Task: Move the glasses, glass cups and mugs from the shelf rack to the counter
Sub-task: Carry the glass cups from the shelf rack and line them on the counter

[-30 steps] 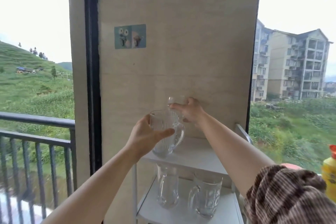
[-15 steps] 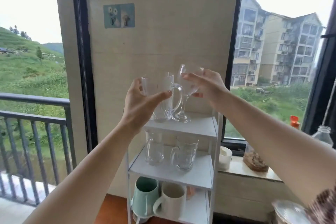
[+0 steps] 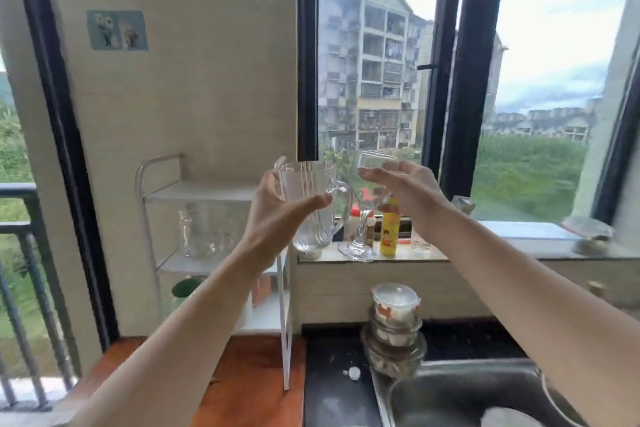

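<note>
My left hand [image 3: 277, 215] grips a clear glass mug [image 3: 311, 204] with a handle, held in the air to the right of the white shelf rack [image 3: 152, 198]. My right hand [image 3: 408, 194] holds a stemmed glass [image 3: 367, 215] by its bowl, its foot hanging over the window sill. The rack's top shelf is bare. On its middle shelf stand clear glass mugs [image 3: 201, 232], blurred. A green mug [image 3: 185, 288] shows on the lower shelf, partly hidden by my left arm.
The sill [image 3: 519, 243] carries a yellow bottle [image 3: 389, 229], a small glass [image 3: 420, 243] and jars. A stack of lidded bowls [image 3: 394, 326] stands on the dark counter [image 3: 332, 392] beside the steel sink [image 3: 467, 395]. An orange-brown surface [image 3: 249, 385] lies under the rack.
Both hands have carried the mug and the stemmed glass rightward, away from the rack's top shelf and over toward the sill. The view has swung right, bringing the sink and counter into sight.
</note>
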A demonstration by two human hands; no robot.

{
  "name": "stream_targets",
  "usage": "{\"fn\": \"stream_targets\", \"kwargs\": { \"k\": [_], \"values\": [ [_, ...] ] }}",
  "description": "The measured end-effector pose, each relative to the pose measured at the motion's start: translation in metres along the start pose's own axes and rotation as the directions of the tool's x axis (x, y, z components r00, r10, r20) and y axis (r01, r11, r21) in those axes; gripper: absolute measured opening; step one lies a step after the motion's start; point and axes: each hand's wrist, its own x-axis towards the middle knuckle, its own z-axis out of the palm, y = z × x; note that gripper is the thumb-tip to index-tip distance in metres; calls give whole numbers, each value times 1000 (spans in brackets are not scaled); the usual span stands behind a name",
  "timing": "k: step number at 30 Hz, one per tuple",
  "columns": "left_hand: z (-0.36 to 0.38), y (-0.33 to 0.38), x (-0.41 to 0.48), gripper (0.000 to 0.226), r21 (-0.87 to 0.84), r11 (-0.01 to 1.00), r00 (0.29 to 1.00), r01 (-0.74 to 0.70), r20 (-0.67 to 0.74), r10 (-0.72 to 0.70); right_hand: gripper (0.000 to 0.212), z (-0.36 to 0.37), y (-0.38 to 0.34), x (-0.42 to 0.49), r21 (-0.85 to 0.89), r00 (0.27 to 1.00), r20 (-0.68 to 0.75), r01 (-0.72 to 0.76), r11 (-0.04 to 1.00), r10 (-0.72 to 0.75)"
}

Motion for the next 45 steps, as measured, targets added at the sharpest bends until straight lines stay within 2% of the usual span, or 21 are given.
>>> {"fn": "stream_targets", "kwargs": {
  "k": [5, 8, 10, 13, 16, 19, 24, 28, 35, 37, 41, 45],
  "values": [
    [81, 33, -68, 97, -17, 999, 995, 35, 92, -34, 69, -102, 18, -82, -32, 991, -117, -77, 997, 72],
    [134, 50, -105, 76, -48, 999, 983, 25, 182, -16, 56, -160, 28, -136, -40, 980, -164, -118, 992, 110],
    [173, 58, -130, 63, -75, 997, 969, 24, 245, -5, 62, -199, 37, -171, -41, 967, -208, -162, 986, 150],
    [235, 69, -167, 64, -133, 988, 936, 74, 350, -23, 83, -255, 48, -219, -67, 929, -314, -228, 971, 196],
    [296, 82, -198, 67, -181, 976, 893, 121, 448, -28, 79, -309, 56, -259, -74, 868, -450, -273, 959, 212],
    [359, 92, -225, 71, -209, 965, 833, 157, 553, -15, 62, -361, 69, -293, -63, 811, -536, -315, 947, 235],
    [467, 110, -266, 89, -226, 960, 727, 166, 685, 36, 67, -450, 98, -339, -10, 683, -680, -375, 927, 269],
    [559, 124, -298, 95, -261, 940, 615, 217, 785, 76, 53, -526, 125, -371, -14, 607, -745, -429, 903, 277],
    [713, 150, -344, 89, -280, 932, 439, 231, 885, 157, 71, -652, 160, -407, 42, 450, -839, -508, 860, 306],
    [750, 159, -357, 89, -270, 940, 389, 209, 905, 173, 64, -680, 168, -419, 50, 415, -859, -516, 855, 301],
    [811, 177, -388, 75, -269, 942, 303, 201, 932, 201, 52, -727, 183, -446, 63, 330, -902, -535, 843, 277],
    [863, 195, -429, 83, -263, 944, 207, 201, 953, 221, 57, -768, 195, -486, 88, 235, -935, -571, 816, 265]
  ]
}}
